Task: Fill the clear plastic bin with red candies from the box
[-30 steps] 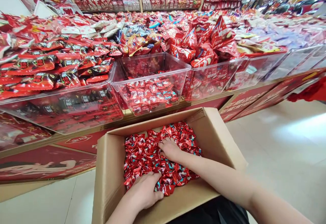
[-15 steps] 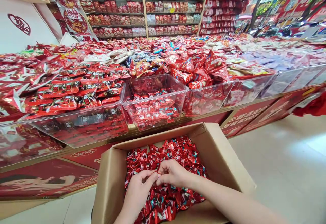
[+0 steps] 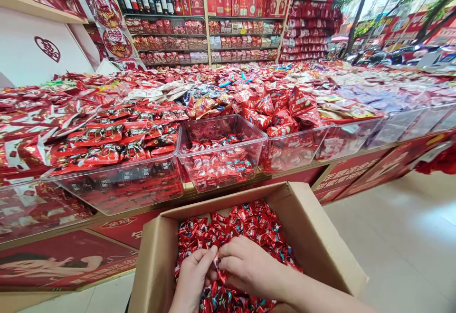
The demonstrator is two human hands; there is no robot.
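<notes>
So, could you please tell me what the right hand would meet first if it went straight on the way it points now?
Most likely the left hand: the right hand points toward its fingertips, close by above the sweets, though whether they already touch is unclear.

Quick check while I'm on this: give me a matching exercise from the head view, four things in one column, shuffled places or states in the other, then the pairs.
Things
1. Open brown cardboard box
2. Dark glass bottles
3. Dark red heart-shaped emblem
4. Bare left hand

Places or states
A. On the white panel at the picture's left
B. Fingertips close to those of the bare right hand
C. Contains a heap of small red-wrapped candies
D. Standing in a row on the back shelves

Pairs
1-C; 2-D; 3-A; 4-B
</notes>
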